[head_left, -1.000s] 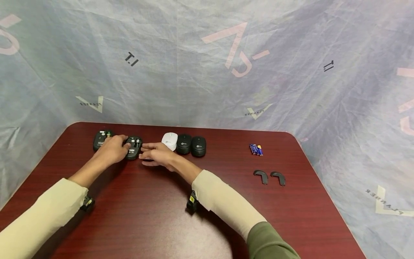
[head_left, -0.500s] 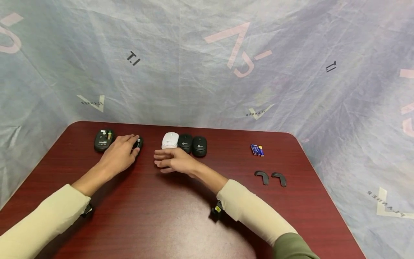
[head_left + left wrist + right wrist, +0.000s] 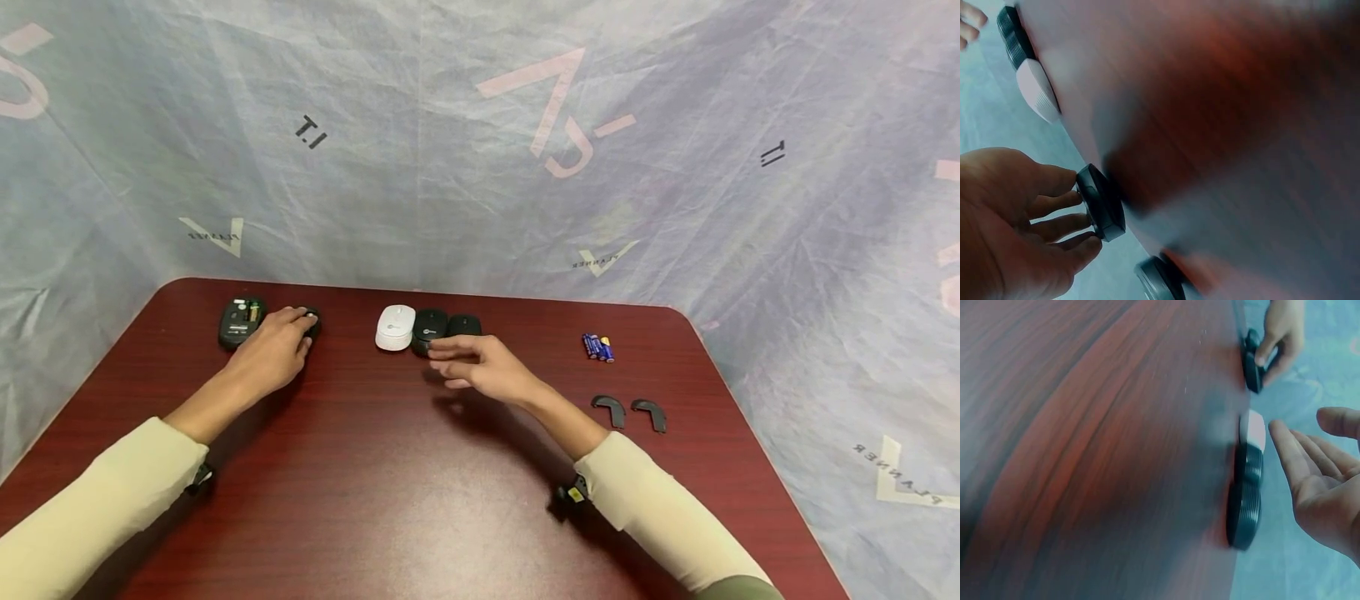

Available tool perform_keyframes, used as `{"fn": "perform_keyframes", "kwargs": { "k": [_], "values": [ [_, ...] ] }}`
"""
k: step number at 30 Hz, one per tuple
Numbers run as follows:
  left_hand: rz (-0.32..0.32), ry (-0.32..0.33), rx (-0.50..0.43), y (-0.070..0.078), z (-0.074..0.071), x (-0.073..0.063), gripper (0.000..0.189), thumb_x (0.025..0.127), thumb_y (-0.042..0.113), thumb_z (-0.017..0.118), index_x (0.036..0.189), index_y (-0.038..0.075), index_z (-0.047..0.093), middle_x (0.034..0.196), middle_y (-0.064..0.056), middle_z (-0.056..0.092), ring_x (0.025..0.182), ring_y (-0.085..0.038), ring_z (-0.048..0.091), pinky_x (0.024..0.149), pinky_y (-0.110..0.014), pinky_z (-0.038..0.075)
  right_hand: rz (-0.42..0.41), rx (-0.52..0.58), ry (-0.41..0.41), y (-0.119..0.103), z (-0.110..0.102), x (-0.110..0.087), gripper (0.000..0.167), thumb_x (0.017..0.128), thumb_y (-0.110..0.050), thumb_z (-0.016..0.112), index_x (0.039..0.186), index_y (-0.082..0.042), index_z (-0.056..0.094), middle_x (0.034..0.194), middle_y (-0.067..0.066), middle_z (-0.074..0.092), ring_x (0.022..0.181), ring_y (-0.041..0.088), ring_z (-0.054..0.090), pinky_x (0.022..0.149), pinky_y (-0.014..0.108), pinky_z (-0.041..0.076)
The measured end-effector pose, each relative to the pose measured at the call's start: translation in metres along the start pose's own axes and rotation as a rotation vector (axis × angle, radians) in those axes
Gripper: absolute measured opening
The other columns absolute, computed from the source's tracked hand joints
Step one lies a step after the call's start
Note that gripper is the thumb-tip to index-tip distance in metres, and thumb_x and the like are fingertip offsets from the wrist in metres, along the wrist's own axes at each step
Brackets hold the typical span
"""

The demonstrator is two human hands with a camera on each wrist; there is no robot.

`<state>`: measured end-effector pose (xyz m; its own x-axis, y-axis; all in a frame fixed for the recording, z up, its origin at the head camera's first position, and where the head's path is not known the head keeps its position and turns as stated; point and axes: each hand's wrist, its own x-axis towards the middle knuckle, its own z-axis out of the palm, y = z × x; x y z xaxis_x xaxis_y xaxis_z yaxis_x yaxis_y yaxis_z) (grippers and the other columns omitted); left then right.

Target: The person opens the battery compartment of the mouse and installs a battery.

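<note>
My left hand [image 3: 267,350] grips a black computer mouse [image 3: 312,325] between thumb and fingertips; in the head view the hand covers most of it. The left wrist view shows that mouse [image 3: 1101,203] side-on in the fingers. Just left of the hand lies another black mouse, underside up [image 3: 237,325], its battery bay uncovered with a battery inside. My right hand [image 3: 487,367] hovers with fingers extended and nothing in them. Behind it stand a white mouse [image 3: 395,327] and two black mice in a row, one in the middle [image 3: 430,325] and one partly hidden at the right [image 3: 465,324].
Several blue batteries [image 3: 598,347] lie together on the right of the brown table [image 3: 360,500]. Nearer stand two curved black covers, a left one [image 3: 611,410] and a right one [image 3: 650,414]. A grey printed sheet [image 3: 420,167] hangs around the table's far edges.
My right hand has travelled right, away from the left hand, to in front of the black mice. My left hand has taken hold of the second upturned mouse and shifted it slightly.
</note>
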<state>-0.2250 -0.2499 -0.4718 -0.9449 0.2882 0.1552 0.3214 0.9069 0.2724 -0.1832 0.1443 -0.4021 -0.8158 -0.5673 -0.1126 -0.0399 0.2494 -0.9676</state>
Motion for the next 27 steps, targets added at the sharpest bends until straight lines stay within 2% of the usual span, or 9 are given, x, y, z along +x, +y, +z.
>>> {"fn": "perform_keyframes", "kwargs": {
  "k": [3, 8, 14, 19, 23, 27],
  "values": [
    [-0.022, -0.001, -0.005, -0.005, -0.005, 0.001, 0.044, 0.111, 0.008, 0.06, 0.151, -0.012, 0.061, 0.162, -0.041, 0.051, 0.154, -0.061, 0.045, 0.126, -0.076, 0.042, -0.003, 0.014, 0.032, 0.003, -0.012, -0.01, 0.051, 0.111, -0.001, 0.064, 0.16, 0.009, 0.055, 0.156, 0.034, 0.064, 0.146, 0.048, 0.064, 0.108, 0.051, 0.067],
    [-0.055, -0.007, -0.013, -0.008, -0.018, 0.003, 0.044, 0.111, 0.006, 0.058, 0.149, -0.016, 0.059, 0.16, -0.044, 0.05, 0.151, -0.064, 0.046, 0.125, -0.078, 0.042, -0.006, -0.016, 0.087, 0.008, -0.032, -0.024, 0.048, 0.113, -0.003, 0.063, 0.159, 0.01, 0.056, 0.154, 0.034, 0.066, 0.143, 0.047, 0.067, 0.102, 0.043, 0.07],
    [-0.115, -0.092, -0.015, 0.009, -0.043, -0.002, 0.046, 0.111, 0.002, 0.056, 0.152, -0.02, 0.053, 0.162, -0.048, 0.043, 0.153, -0.067, 0.04, 0.13, -0.081, 0.033, 0.02, -0.052, 0.159, 0.017, -0.051, -0.032, 0.044, 0.114, -0.003, 0.061, 0.155, 0.012, 0.058, 0.149, 0.036, 0.068, 0.139, 0.048, 0.07, 0.101, 0.05, 0.07],
    [-0.123, -0.071, -0.025, 0.015, -0.047, -0.003, 0.045, 0.111, 0.002, 0.054, 0.149, -0.021, 0.054, 0.16, -0.049, 0.044, 0.15, -0.068, 0.042, 0.126, -0.082, 0.035, 0.061, -0.102, 0.2, 0.023, -0.059, -0.035, 0.043, 0.114, -0.005, 0.061, 0.154, 0.012, 0.059, 0.148, 0.036, 0.069, 0.135, 0.048, 0.073, 0.099, 0.051, 0.07],
    [-0.12, -0.061, -0.016, 0.026, -0.049, -0.002, 0.047, 0.113, 0.005, 0.051, 0.152, -0.021, 0.053, 0.162, -0.049, 0.043, 0.152, -0.068, 0.04, 0.128, -0.08, 0.036, 0.055, -0.275, 0.226, 0.025, -0.065, -0.038, 0.04, 0.114, -0.01, 0.064, 0.151, 0.005, 0.066, 0.145, 0.029, 0.073, 0.126, 0.042, 0.079, 0.095, 0.045, 0.072],
    [-0.076, 0.011, 0.006, 0.046, -0.05, 0.002, 0.049, 0.113, 0.007, 0.048, 0.154, -0.02, 0.052, 0.161, -0.047, 0.047, 0.151, -0.066, 0.044, 0.128, -0.077, 0.039, 0.012, -0.498, 0.244, 0.025, -0.07, -0.039, 0.039, 0.113, -0.014, 0.067, 0.15, -0.003, 0.071, 0.148, 0.017, 0.075, 0.128, 0.034, 0.078, 0.102, 0.047, 0.069]
  ]
}}
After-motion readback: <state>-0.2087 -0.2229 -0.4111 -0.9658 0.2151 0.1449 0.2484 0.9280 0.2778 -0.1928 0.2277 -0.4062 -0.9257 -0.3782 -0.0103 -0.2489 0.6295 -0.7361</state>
